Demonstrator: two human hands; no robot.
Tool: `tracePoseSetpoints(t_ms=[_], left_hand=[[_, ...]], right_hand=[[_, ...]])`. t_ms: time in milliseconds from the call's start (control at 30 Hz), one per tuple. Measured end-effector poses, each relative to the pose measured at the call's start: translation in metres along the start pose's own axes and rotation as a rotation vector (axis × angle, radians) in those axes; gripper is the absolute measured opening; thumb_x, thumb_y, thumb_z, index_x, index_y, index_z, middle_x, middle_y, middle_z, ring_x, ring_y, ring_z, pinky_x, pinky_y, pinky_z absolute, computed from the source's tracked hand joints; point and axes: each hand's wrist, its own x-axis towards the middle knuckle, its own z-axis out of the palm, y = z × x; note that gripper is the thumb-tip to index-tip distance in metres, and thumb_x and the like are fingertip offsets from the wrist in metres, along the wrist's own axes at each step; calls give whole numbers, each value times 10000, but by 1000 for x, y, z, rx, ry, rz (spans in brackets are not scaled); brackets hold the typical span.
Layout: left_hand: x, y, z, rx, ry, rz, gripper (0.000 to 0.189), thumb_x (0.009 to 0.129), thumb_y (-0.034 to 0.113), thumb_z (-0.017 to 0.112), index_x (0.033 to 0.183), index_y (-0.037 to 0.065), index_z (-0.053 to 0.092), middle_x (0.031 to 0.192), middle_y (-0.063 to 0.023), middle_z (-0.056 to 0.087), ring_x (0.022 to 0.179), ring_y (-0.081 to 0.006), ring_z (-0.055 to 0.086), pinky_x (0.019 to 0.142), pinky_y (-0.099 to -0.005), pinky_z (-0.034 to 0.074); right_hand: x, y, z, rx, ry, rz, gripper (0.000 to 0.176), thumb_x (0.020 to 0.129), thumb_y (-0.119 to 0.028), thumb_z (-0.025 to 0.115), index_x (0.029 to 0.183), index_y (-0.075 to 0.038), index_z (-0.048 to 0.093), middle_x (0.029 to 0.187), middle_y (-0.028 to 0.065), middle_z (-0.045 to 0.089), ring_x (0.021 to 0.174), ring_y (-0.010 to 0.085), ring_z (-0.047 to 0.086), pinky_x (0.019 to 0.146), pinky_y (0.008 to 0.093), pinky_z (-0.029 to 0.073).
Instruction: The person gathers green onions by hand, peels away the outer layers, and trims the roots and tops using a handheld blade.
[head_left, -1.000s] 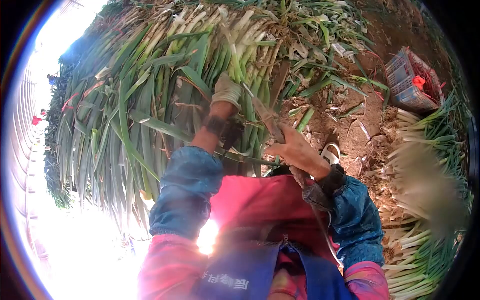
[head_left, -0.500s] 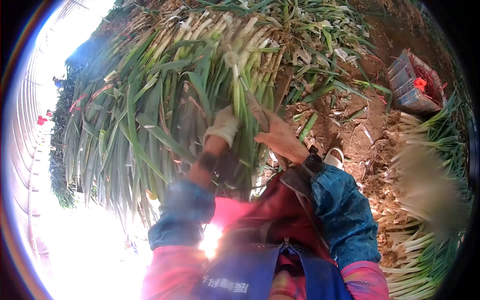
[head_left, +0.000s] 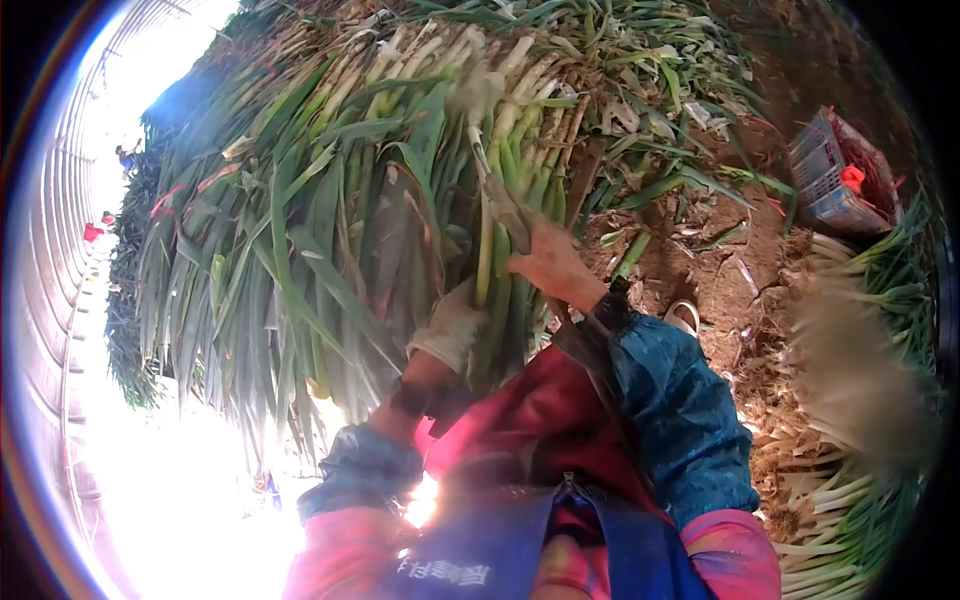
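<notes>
A big pile of long green-and-white onion stalks [head_left: 340,200] lies in front of me. My left hand [head_left: 450,325], in a pale glove, is closed around a stalk [head_left: 485,250] near the pile's lower edge. Bare and closed, my right hand [head_left: 557,265] grips the handle of a tool [head_left: 505,210] with a thin metal shaft. The shaft points up along the stalk, and its far end is blurred among the white stems.
A plastic crate [head_left: 835,175] with red ties inside stands at the upper right. Rows of stalks with roots [head_left: 840,520] lie along the right side. Loose leaves litter the brown soil [head_left: 725,270]. A shoe [head_left: 683,317] shows beside my right sleeve.
My left hand has moved down toward my body along the stalks. The right hand and tool have shifted slightly left, and the view has shifted a little.
</notes>
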Motion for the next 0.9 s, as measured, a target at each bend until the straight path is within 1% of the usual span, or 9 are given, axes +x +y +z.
tracePoseSetpoints(t_ms=[133, 233, 333, 467, 533, 700, 767, 800, 900], left_hand=[[-15, 10, 1, -13, 53, -34, 469, 793, 197, 600, 1246, 82, 564, 1026, -176, 664, 982, -266, 633, 845, -338, 468], [-18, 5, 6, 7, -9, -44, 570, 715, 20, 577, 1281, -4, 515, 1019, -72, 663, 907, -138, 605, 812, -262, 478], [-11, -18, 18, 38, 71, -3, 585, 734, 10, 576, 1312, 0, 483, 1039, -78, 667, 934, -151, 611, 828, -278, 479], [0, -3, 44, 194, -11, -32, 488, 797, 89, 577, 1269, -3, 497, 1054, -142, 672, 960, -250, 644, 823, -335, 497], [-2, 61, 51, 571, -54, -139, 414, 832, 139, 562, 1216, -9, 521, 1044, -177, 667, 958, -317, 647, 796, -375, 508], [80, -16, 71, 694, -163, 337, 257, 862, 231, 530, 1032, 50, 597, 949, -244, 651, 926, -394, 628, 775, -465, 487], [88, -5, 47, 668, -200, 276, 238, 852, 224, 547, 982, 37, 618, 914, -233, 654, 882, -387, 637, 749, -449, 498], [72, 35, 29, 549, -174, 73, 230, 845, 217, 558, 959, 28, 625, 889, -226, 656, 857, -383, 639, 737, -439, 502], [81, 66, -1, 258, -23, -63, 245, 845, 166, 539, 1046, 37, 597, 911, -216, 652, 816, -372, 644, 696, -443, 504]], right_hand=[[21, 16, 14, 227, -44, 224, 484, 748, -245, 638, 1023, 117, 473, 975, 334, 558, 916, 485, 556, 812, 488, 453], [23, 12, 3, 172, 48, 282, 499, 744, -242, 637, 1056, 107, 467, 974, 333, 572, 907, 483, 561, 822, 491, 453], [13, -11, -11, 105, 1, 316, 520, 740, -244, 639, 1086, 96, 453, 969, 331, 585, 907, 482, 568, 811, 493, 458], [-2, 4, -14, 65, 8, 364, 651, 743, -287, 681, 1234, 50, 419, 989, 310, 609, 969, 470, 576, 838, 475, 464], [0, 29, -22, 2, 77, 504, 646, 747, -308, 682, 1221, 52, 432, 986, 318, 606, 963, 475, 575, 829, 471, 469], [4, 17, -22, 97, 23, 427, 546, 750, -272, 656, 1156, 57, 500, 936, 286, 619, 919, 432, 606, 796, 434, 480], [6, 12, -11, 221, 31, 306, 441, 765, -262, 622, 1023, 81, 520, 978, 290, 552, 903, 464, 572, 796, 465, 470], [6, 13, -9, 280, 36, 244, 402, 773, -257, 605, 956, 94, 530, 999, 292, 518, 896, 480, 555, 796, 480, 464], [18, 35, -13, 329, -37, 311, 426, 774, -268, 607, 961, 104, 517, 995, 291, 518, 922, 476, 543, 815, 475, 451]])
